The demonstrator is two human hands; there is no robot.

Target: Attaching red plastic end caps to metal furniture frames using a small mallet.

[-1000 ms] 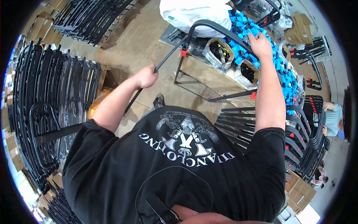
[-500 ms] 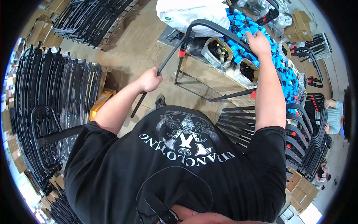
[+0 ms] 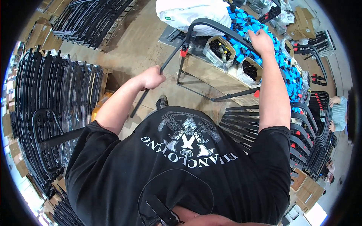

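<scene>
A black tubular metal frame (image 3: pixel 215 27) with rounded bends and red fittings stands in front of me, leaning over the table edge. My left hand (image 3: pixel 152 78) is closed around a slim straight black bar of this frame; the bar's lower end sticks out below my fist. My right hand (image 3: pixel 261 42) is closed at the frame's thick upper tube, its fingers partly hidden by the back of the hand. Beneath and beyond it lies a heap of blue and black plastic parts (image 3: pixel 241 17). Two open bags of small black pieces, one bag (image 3: pixel 218 52) and another (image 3: pixel 249 71), sit beside the heap.
A white sack (image 3: pixel 192 13) rests at the table's far left. Stacks of black frames (image 3: pixel 41 98) stand at left, with more frames (image 3: pixel 301 128) racked at right. A black frame pile (image 3: pixel 90 22) lies far left. A co-worker's hands (image 3: pixel 333 113) touch frames at far right.
My left hand has turned slightly and shifted a little right along the bar, whose lower end has swung slightly left. My right hand stays in nearly the same place.
</scene>
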